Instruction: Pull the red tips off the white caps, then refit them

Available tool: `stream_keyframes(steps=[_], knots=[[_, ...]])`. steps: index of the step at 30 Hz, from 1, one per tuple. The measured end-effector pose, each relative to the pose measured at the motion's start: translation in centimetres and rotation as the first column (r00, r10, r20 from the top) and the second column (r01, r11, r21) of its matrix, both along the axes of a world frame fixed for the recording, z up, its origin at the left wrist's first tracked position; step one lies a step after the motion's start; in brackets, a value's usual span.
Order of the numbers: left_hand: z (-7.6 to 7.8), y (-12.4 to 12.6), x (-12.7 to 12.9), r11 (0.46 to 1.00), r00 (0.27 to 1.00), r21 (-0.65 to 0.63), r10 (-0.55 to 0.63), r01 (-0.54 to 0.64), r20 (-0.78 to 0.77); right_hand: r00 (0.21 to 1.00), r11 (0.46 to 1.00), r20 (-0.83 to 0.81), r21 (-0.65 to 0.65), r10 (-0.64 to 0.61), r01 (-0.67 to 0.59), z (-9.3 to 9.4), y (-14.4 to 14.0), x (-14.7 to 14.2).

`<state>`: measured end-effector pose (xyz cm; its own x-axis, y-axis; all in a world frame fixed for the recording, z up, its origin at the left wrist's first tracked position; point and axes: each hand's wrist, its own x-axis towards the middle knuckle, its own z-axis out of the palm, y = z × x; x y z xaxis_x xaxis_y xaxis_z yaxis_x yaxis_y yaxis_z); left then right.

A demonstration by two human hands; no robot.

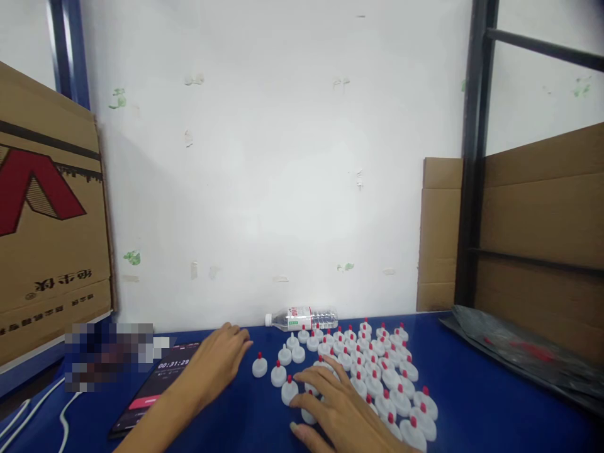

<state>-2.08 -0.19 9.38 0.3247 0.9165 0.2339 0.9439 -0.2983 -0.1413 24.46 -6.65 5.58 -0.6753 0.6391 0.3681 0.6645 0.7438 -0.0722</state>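
Many white nozzle caps with red tips (372, 384) stand upright in a dense cluster on the blue table. At the cluster's left edge, a few white caps (284, 355) show no red tip. My right hand (337, 402) is spread over the near left part of the cluster. Its fingertips are beside or on a red-tipped cap (289, 392); whether they touch it is unclear. To the left, my left hand (224, 353) is low over the table with fingers loosely bent and apart, nothing visible in it. A lone red-tipped cap (259, 366) stands just right of it.
A clear water bottle (306, 318) lies on its side against the white wall. By my left forearm is a phone (160, 384) showing a timer, with white cables (35, 409) beyond. Cardboard (51, 220) stands left; a dark plastic bag (528, 352) lies right.
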Motion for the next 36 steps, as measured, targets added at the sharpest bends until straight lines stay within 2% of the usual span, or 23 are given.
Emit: stream_keyframes(steps=[3,5,9,14,19,23,26,29,32,36], knots=[[0.9,0.0,-1.8,0.991,0.992,-0.054,0.124,-0.125,-0.012,1.0,0.999,-0.015,-0.052,-0.016,0.015,0.6,-0.5,-0.1],[1.0,-0.2,-2.7,0.982,0.989,-0.119,0.148,-0.148,-0.01,1.0,0.998,-0.019,-0.07,-0.011,0.01,0.8,-0.7,-0.1],[0.3,-0.3,-3.0,0.971,0.994,-0.216,0.105,-0.099,0.017,1.0,0.997,-0.028,-0.083,-0.005,0.003,0.8,-0.8,-0.1],[-0.7,0.4,-2.4,0.97,0.998,-0.24,0.049,-0.041,0.028,0.999,0.997,-0.041,-0.071,0.002,-0.005,0.6,-0.7,0.0],[-0.9,0.4,-1.9,0.983,1.0,-0.183,0.007,-0.003,0.022,0.999,0.998,-0.047,-0.058,0.001,-0.004,0.4,-0.7,-0.1],[-0.5,-0.2,-0.5,0.998,1.0,-0.063,-0.001,0.003,0.031,0.998,0.999,-0.059,-0.036,0.012,-0.014,0.4,-0.8,-0.1],[-0.7,-0.5,1.0,0.996,0.987,0.081,-0.051,0.039,0.152,0.996,1.0,-0.083,-0.012,0.015,-0.016,0.4,-0.8,0.1],[-1.5,-0.6,2.2,0.977,0.936,0.185,-0.163,0.109,0.311,0.994,1.0,-0.111,0.025,0.017,-0.014,0.2,-0.9,0.2],[-2.1,-0.3,2.8,0.968,0.879,0.2,-0.227,0.155,0.418,0.992,0.998,-0.12,0.056,0.034,-0.028,0.2,-0.9,0.1],[-2.0,0.6,3.5,0.957,0.818,0.212,-0.279,0.197,0.502,0.993,0.997,-0.112,0.057,0.049,-0.042,0.1,-0.7,0.0]])
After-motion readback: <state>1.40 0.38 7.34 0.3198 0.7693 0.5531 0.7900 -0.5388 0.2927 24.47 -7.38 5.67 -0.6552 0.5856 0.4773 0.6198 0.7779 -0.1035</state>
